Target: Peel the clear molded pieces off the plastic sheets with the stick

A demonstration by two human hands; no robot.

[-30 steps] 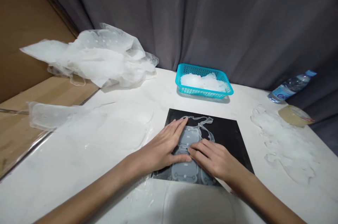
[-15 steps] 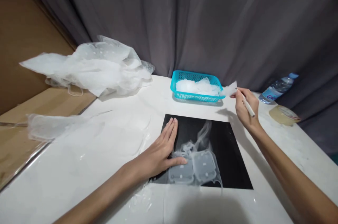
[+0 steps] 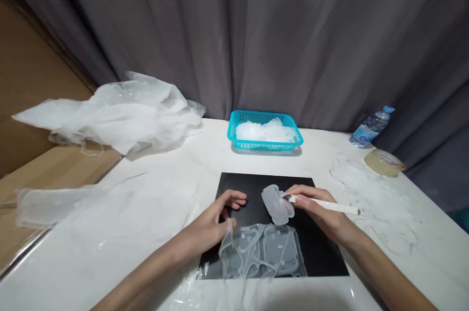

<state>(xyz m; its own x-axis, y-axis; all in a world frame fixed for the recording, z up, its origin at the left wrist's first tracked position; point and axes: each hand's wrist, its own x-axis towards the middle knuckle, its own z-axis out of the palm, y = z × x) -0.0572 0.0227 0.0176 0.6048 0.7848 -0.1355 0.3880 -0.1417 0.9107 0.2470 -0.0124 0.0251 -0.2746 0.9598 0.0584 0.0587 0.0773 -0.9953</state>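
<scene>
Along the near edge of a black rectangular mat (image 3: 318, 255), a clear, crinkled plastic sheet (image 3: 256, 252) is lying, its lines probably showing better against the dark. The left hand (image 3: 212, 225) is holding its thumb at the sheet's raised edge, fingers spreading; whether it is pinching film, I cannot tell. The right hand (image 3: 328, 220) is pinching a frosted, rounded plastic piece (image 3: 275, 203) together with a slim white pen-shaped tool (image 3: 331, 206), likely for handiness. Past the mat's far edge, the white tabletop (image 3: 264, 164) is giving room before the blue perforated plastic basket (image 3: 266, 145)
</scene>
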